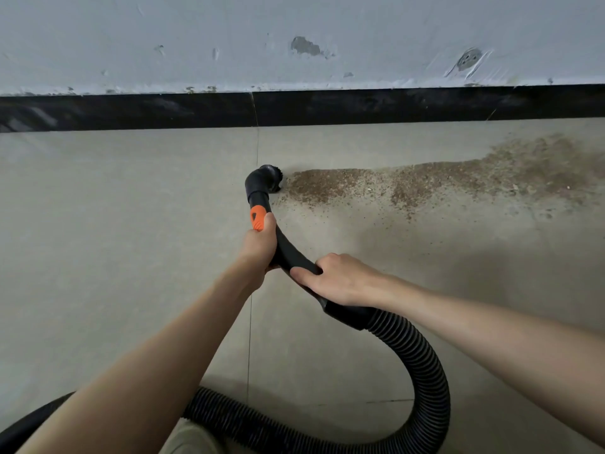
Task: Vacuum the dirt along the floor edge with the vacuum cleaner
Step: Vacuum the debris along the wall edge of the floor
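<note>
A black vacuum nozzle (265, 180) with a round brush head sits on the grey tiled floor, touching the left end of a band of brown dirt (425, 183) that spreads to the right and widens toward the wall. My left hand (262, 245) grips the curved black handle tube just below its orange slider (257, 217). My right hand (337, 280) grips the same tube lower down, where it meets the ribbed black hose (422, 362). The hose loops down and back to the left under my arms.
A black skirting board (294, 108) runs along the foot of a scuffed white wall (294, 34). A tile joint (250, 322) runs from the wall toward me. A black rounded part of the vacuum (29, 424) shows at the bottom left.
</note>
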